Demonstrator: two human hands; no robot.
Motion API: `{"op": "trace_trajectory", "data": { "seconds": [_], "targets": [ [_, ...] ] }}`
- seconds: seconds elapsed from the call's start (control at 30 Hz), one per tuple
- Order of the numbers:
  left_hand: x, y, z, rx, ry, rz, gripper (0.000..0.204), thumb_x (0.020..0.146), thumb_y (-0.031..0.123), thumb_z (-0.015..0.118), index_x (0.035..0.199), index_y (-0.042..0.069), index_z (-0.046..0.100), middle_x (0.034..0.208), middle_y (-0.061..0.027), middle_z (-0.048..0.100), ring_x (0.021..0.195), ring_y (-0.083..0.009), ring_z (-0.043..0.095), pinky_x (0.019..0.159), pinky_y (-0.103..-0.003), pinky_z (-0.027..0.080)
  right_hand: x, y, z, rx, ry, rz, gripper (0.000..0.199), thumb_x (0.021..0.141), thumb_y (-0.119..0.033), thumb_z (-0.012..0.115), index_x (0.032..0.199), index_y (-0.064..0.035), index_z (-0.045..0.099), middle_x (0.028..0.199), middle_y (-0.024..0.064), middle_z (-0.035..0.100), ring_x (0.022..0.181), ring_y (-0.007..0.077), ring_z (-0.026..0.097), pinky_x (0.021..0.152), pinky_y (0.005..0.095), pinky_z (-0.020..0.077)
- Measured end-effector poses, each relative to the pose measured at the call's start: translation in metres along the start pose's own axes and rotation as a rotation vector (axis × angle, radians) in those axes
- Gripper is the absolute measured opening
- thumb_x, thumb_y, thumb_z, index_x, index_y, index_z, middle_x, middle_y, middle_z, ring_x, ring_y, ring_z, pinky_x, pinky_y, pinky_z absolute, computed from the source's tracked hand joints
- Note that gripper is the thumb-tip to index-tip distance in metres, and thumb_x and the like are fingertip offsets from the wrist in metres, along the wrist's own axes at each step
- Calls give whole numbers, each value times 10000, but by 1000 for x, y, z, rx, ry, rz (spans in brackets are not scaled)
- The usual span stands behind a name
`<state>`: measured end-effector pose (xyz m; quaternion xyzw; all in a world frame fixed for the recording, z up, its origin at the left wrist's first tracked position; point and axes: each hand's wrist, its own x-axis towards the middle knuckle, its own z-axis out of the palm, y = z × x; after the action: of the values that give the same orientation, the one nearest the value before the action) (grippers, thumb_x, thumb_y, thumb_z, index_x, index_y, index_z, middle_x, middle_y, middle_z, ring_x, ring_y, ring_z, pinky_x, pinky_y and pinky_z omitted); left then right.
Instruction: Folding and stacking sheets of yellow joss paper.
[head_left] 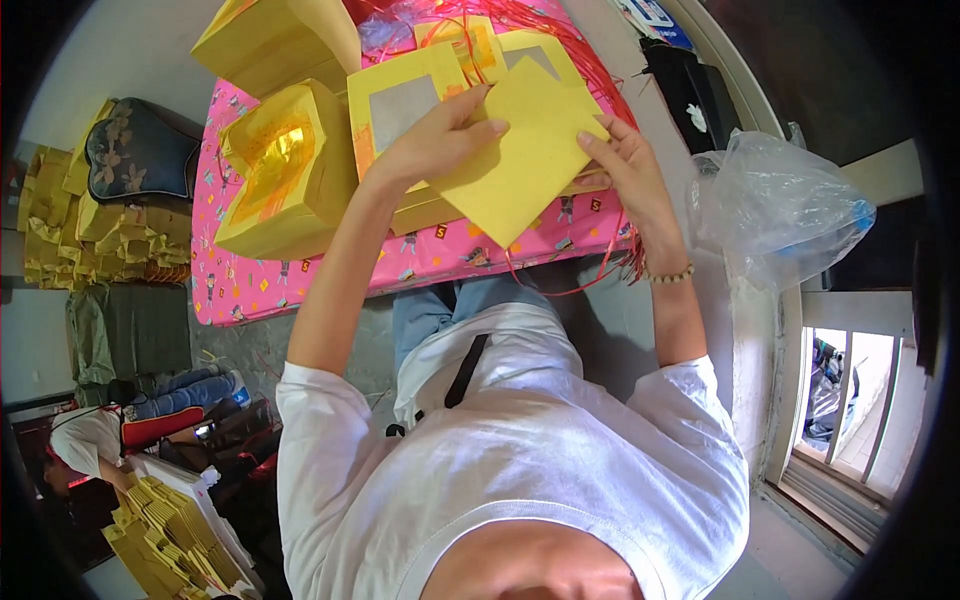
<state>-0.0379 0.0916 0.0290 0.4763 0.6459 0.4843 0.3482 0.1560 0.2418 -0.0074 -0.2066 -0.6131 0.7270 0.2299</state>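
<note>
Between my two hands a square sheet of plain yellow paper point(530, 150) is held up, turned with one corner towards me. My left hand point(445, 140) grips its left edge, thumb on top. At the right corner my right hand point(628, 165) pinches it between thumb and fingers. Underneath, partly hidden, lie yellow papers with a silver-grey square point(400, 115). Left of them stands a thick stack of yellow paper point(285, 165) with gold foil on top. Red strings point(580, 60) run along the right side.
A pink patterned cloth point(250, 300) covers the table. More yellow paper point(275, 40) stands at the back left. A clear plastic bag point(785, 210) hangs at the right. A dark cushion point(140, 150) rests on bundles at the left. Another person point(85, 440) handles yellow stacks at lower left.
</note>
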Motion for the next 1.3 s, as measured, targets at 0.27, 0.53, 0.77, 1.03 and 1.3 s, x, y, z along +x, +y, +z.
{"op": "trace_trajectory", "data": {
  "seconds": [0.27, 0.53, 0.77, 1.03, 1.3],
  "targets": [
    [95, -6, -16, 334, -81, -110, 519, 772, 432, 716, 1080, 28, 612, 903, -84, 644, 872, -182, 606, 752, -323, 486, 43, 7, -37, 113, 170, -61, 243, 896, -127, 625, 1081, 2, 536, 941, 80, 649, 730, 140, 656, 577, 231, 559],
    [138, -48, 8, 888, -65, -93, 501, 743, 384, 690, 1152, 109, 600, 1100, -98, 655, 1033, -270, 619, 857, -386, 498, 54, 41, -44, 14, 233, 108, 239, 895, -111, 619, 1044, 25, 490, 937, 114, 604, 738, 179, 658, 599, 271, 590],
    [147, -58, 33, 994, -111, -98, 496, 744, 355, 673, 1185, 141, 596, 1129, -79, 650, 1055, -271, 613, 857, -408, 504, 48, 60, -54, 20, 245, 147, 273, 914, -112, 573, 1089, 52, 444, 969, 143, 598, 762, 206, 664, 614, 277, 592],
    [148, -73, 42, 1007, -135, -101, 463, 728, 314, 682, 1153, 137, 628, 1113, -77, 661, 1049, -262, 621, 840, -433, 512, 45, 66, -53, -4, 270, 175, 278, 920, -128, 563, 1111, 44, 457, 971, 142, 610, 765, 211, 668, 630, 279, 588],
    [143, -79, 49, 897, -174, -290, 436, 734, 290, 696, 1127, 113, 634, 1083, -83, 671, 1001, -261, 646, 794, -425, 529, 27, 36, -37, -1481, 584, -563, 263, 861, -216, 668, 1028, -41, 562, 785, 93, 593, 649, 154, 592, 528, 272, 456]
  ]
}}
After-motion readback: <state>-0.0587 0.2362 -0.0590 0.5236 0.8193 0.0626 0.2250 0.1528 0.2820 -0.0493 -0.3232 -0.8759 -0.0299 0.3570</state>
